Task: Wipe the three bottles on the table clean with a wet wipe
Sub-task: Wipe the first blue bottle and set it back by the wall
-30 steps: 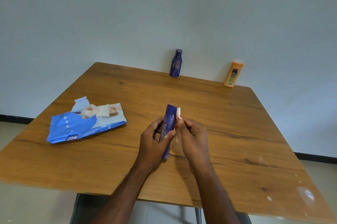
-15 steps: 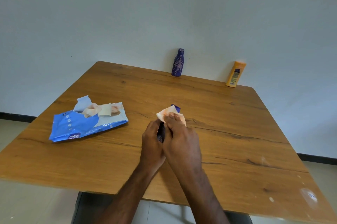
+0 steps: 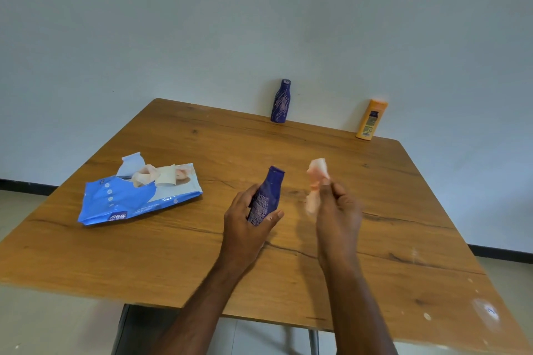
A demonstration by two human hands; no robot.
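My left hand (image 3: pixel 245 224) grips a dark blue bottle (image 3: pixel 266 196) around its lower body, tilted with its cap end pointing away, above the middle of the wooden table (image 3: pixel 173 253). My right hand (image 3: pixel 339 210) is apart from it, to the right, pinching a crumpled pale wet wipe (image 3: pixel 315 181) that sticks up from the fingers. A second dark blue bottle (image 3: pixel 281 101) with scribbled lines stands upright at the table's far edge against the wall. An orange bottle (image 3: pixel 370 119) stands upright at the far right corner.
An open blue wet-wipe pack (image 3: pixel 135 196) lies on the table's left side with a wipe poking out of its lifted flap. White paint specks mark the table's near right corner (image 3: pixel 487 311). A pale wall rises directly behind the table.
Half a second ago my right hand wrapped the wipe over the bottle's top. It has since pulled away to the right with the wipe, leaving the bottle bare in my left hand.
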